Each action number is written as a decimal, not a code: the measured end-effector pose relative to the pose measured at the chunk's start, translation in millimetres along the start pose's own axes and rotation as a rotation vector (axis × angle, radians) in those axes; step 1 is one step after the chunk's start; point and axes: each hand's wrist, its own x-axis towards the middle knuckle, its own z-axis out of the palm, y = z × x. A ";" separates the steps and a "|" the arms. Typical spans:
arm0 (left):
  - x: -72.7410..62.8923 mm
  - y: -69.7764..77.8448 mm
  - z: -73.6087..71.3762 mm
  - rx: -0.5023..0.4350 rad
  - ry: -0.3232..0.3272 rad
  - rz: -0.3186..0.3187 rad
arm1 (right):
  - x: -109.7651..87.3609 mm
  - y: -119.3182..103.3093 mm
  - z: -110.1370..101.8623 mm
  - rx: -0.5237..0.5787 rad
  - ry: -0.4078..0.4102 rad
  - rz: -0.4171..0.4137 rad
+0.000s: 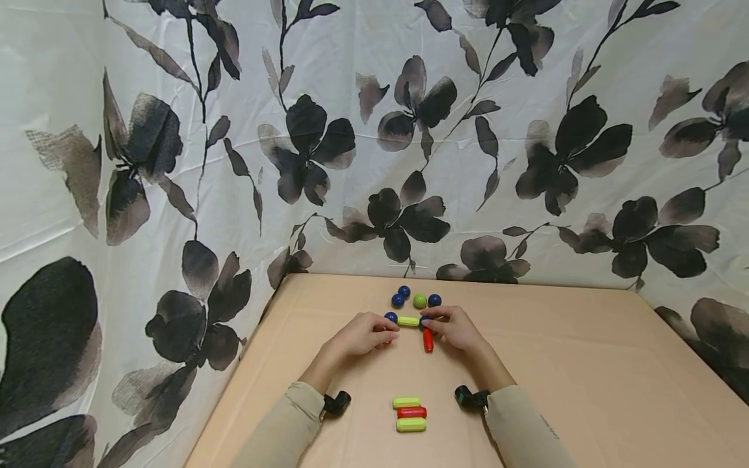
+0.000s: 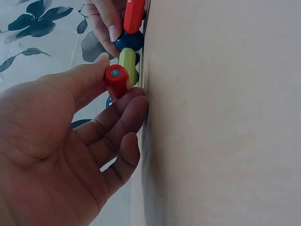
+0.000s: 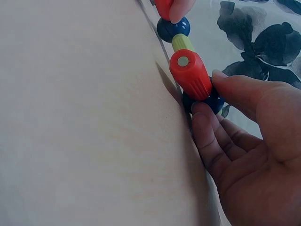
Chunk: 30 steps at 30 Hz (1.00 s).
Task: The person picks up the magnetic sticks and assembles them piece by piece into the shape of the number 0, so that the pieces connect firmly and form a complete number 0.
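the left hand had its thumb and forefinger closed in a pinch on the left red rod, one on either side of it, while its remaining fingers were loosely bent and spread a little apart, with only air in the palm. that rod's near end, with a small grey disc in it, faced the left wrist camera; its far end met the left blue ball.

the right hand held the right blue ball between thumb and fingertips, the gap between them no wider than the ball. its thumb tip lay close to where the right red rod joined that ball, and the rod pointed back toward the person. the other fingers were curved in behind; how firmly they pressed could not be told.

between the two held corners a yellow-green rod bridged the balls, touching both. just beyond it on the table lay a green ball with a blue ball to its right and two blue balls to its left. nearer the person, between the forearms, two yellow-green spare rods lay with a red spare rod between them.
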 end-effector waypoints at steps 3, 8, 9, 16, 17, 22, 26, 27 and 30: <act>-0.2 0.9 0.0 0.038 0.006 0.005 | 0.0 0.5 -0.5 0.002 -0.001 -0.009; -0.8 1.7 -1.5 0.105 0.016 0.024 | 0.0 3.0 -1.0 0.009 -0.010 -0.003; -0.9 1.6 -2.1 0.113 0.025 0.024 | 0.1 3.6 -1.0 0.010 -0.011 -0.002; 6.1 -2.5 -4.2 0.110 0.263 0.021 | 0.4 4.5 0.4 0.009 -0.011 -0.007; 8.1 -5.0 -3.1 0.077 0.298 0.016 | -0.1 4.2 0.8 0.007 -0.010 -0.006; 15.7 -23.9 6.6 -0.112 0.334 0.014 | -1.6 4.3 2.5 0.005 -0.014 -0.003; 18.6 -31.5 10.5 -0.185 0.306 0.021 | -0.6 4.4 2.5 0.002 0.001 -0.004; 19.3 -31.8 10.7 -0.198 0.305 0.019 | -0.3 3.9 2.4 0.000 0.007 -0.004; 20.4 -32.0 11.1 -0.221 0.299 0.013 | 0.7 2.1 2.2 -0.009 0.025 -0.011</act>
